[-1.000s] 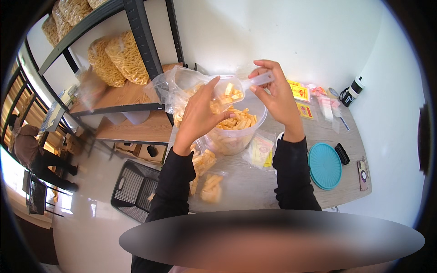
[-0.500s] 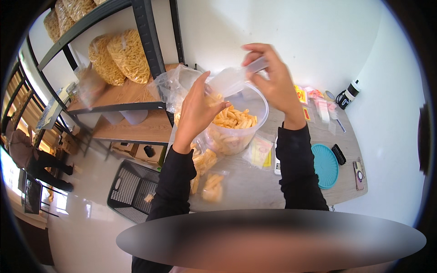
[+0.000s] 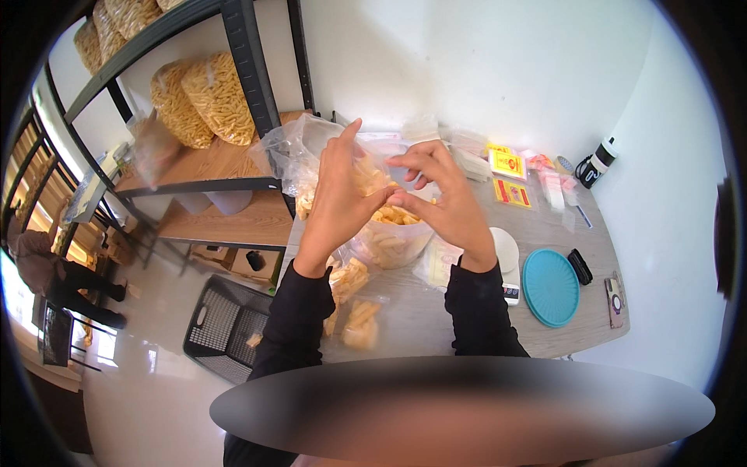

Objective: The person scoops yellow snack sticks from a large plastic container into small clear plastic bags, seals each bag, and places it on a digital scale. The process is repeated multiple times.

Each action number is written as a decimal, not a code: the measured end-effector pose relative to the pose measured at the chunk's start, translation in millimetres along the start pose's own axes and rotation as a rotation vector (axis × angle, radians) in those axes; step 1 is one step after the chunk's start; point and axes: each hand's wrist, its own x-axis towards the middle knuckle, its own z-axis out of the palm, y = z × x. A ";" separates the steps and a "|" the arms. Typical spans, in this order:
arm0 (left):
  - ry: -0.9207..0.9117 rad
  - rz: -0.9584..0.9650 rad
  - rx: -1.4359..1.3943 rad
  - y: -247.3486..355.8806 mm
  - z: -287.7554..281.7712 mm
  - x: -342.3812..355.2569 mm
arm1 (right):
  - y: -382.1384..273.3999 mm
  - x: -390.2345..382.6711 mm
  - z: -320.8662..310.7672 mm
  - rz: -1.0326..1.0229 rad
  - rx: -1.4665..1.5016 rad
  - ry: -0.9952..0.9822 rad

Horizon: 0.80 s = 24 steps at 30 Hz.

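My left hand (image 3: 338,194) is raised over the near left side of a translucent round tub (image 3: 389,247), its index finger pointing up. It seems to hold a small clear plastic bag (image 3: 366,175) with pale yellow snack sticks inside, partly hidden behind the fingers. Across from it, my right hand (image 3: 442,194) has curved fingers held apart, the thumb tip close to the left thumb. More yellow snack sticks (image 3: 401,215) lie in the tub. The scoop cannot be made out. Nearer on the table is a small filled bag (image 3: 361,323), beside another bag of sticks (image 3: 348,279).
A white scale (image 3: 507,253), teal round lid (image 3: 551,288), phone (image 3: 615,302) and black tumbler (image 3: 597,162) occupy the right. Yellow label packets (image 3: 507,163) lie behind. Left are a shelf (image 3: 226,218) with large snack bags (image 3: 218,97) and a dark crate (image 3: 226,319). A person (image 3: 58,268) stands far left.
My right hand has come down and left toward my left hand. The translucent scoop it held by the handle no longer shows in it. My left hand has hardly moved.
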 end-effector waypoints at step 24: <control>-0.394 -0.370 -0.455 -15.3 -8.1 -2.3 | 9.6 1.7 -20.5 -0.087 0.067 0.073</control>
